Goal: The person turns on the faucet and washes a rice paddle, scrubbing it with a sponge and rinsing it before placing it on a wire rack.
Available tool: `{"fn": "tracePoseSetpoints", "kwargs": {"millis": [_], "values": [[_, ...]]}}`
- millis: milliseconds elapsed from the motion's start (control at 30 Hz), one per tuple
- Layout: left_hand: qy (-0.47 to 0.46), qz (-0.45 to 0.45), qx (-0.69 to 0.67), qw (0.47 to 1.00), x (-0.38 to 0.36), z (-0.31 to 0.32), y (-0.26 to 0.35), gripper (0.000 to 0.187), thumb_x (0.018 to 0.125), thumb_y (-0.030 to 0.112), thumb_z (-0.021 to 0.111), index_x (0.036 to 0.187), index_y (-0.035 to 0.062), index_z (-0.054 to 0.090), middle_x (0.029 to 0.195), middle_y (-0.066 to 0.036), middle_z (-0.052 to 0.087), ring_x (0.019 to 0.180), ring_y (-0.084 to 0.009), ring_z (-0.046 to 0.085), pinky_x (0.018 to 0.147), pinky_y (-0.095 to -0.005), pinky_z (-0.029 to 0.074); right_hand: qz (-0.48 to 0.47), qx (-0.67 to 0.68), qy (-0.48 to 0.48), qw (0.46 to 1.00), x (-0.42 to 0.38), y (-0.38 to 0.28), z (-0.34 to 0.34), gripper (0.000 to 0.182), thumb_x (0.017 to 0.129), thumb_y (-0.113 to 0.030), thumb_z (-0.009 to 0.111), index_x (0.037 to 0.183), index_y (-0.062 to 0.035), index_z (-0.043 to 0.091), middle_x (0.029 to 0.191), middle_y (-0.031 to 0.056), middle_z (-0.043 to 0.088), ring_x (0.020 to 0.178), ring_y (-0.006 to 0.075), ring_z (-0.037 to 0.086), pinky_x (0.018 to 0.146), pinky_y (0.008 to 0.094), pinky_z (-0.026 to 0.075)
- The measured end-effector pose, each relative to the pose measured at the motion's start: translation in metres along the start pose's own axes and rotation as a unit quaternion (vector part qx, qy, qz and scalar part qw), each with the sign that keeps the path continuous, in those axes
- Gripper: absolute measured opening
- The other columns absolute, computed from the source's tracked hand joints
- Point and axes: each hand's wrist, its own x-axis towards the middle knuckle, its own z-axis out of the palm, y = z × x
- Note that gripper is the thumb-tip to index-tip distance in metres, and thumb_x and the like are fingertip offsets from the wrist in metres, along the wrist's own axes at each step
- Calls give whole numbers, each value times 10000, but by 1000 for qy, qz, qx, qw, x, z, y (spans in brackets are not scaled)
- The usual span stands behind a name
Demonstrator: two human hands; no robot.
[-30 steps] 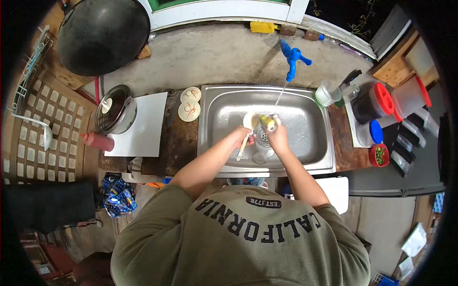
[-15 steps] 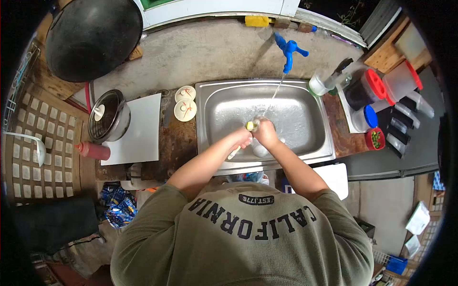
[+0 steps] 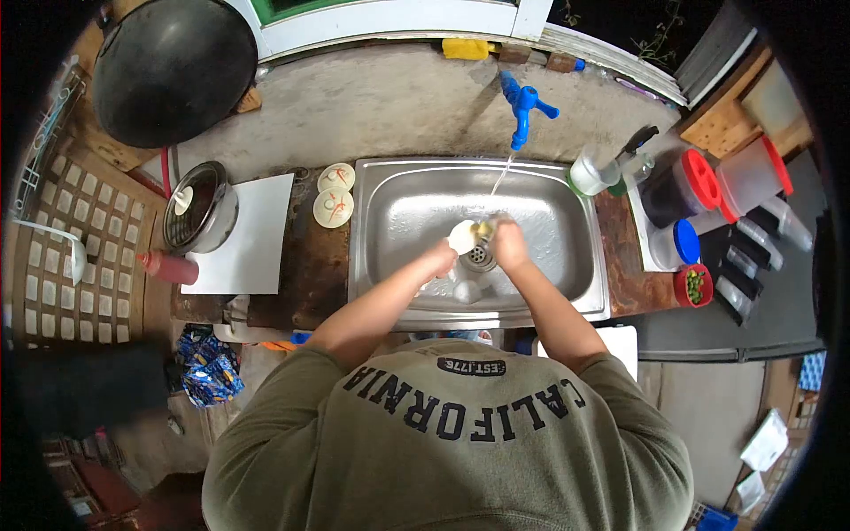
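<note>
Over the steel sink, my left hand is closed on a small white dish, tilted with its face toward the other hand. My right hand, slightly blurred, is closed around a yellowish sponge that touches the dish's right edge. Below them a white rounded item lies in the basin, near the drain. Water runs from the blue faucet into the sink behind my hands.
Two round lids lie left of the sink, beside a white board with a glass pot and red bottle. On the right stand a clear cup, red-lidded containers and a red bowl.
The white dish now shows its broad face, and both hands have shifted slightly, with the right hand farther from the left. The camera view has also shifted a little.
</note>
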Motion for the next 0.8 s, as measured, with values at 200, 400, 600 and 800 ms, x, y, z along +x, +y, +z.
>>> {"fn": "tracePoseSetpoints", "kwargs": {"millis": [200, 400, 600, 800], "values": [[76, -21, -74, 994, 2, 26, 11, 384, 866, 419, 405, 1007, 87, 539, 707, -44, 509, 517, -117, 416, 445, -282, 365, 275, 251, 21, 928, -11, 31, -52, 200, 679, -126, 665, 795, 29, 614, 668, 172, 616, 591, 264, 592, 584, 340, 453], [95, 2, -84, 992, 18, 55, 22, 356, 872, 398, 415, 958, 75, 538, 771, -53, 566, 585, -107, 491, 460, -276, 376, 225, 364, 28, 903, -4, 57, -52, 234, 701, -87, 639, 910, 8, 596, 794, 109, 630, 712, 162, 583, 664, 288, 454], [72, 41, -116, 990, 16, 75, 52, 239, 810, 168, 500, 1020, 56, 518, 803, -38, 581, 589, -104, 526, 464, -234, 377, 38, 362, -121, 923, 3, 55, -44, 366, 655, -128, 687, 992, -42, 572, 905, 139, 607, 823, 259, 596, 734, 322, 463], [171, 75, -55, 981, -1, 98, 77, 174, 757, 84, 523, 925, 44, 543, 707, -29, 548, 539, -99, 498, 457, -253, 369, -100, 291, -18, 951, 0, 64, -36, 327, 645, -72, 663, 959, -38, 578, 891, 142, 586, 822, 317, 576, 749, 363, 458]]}}
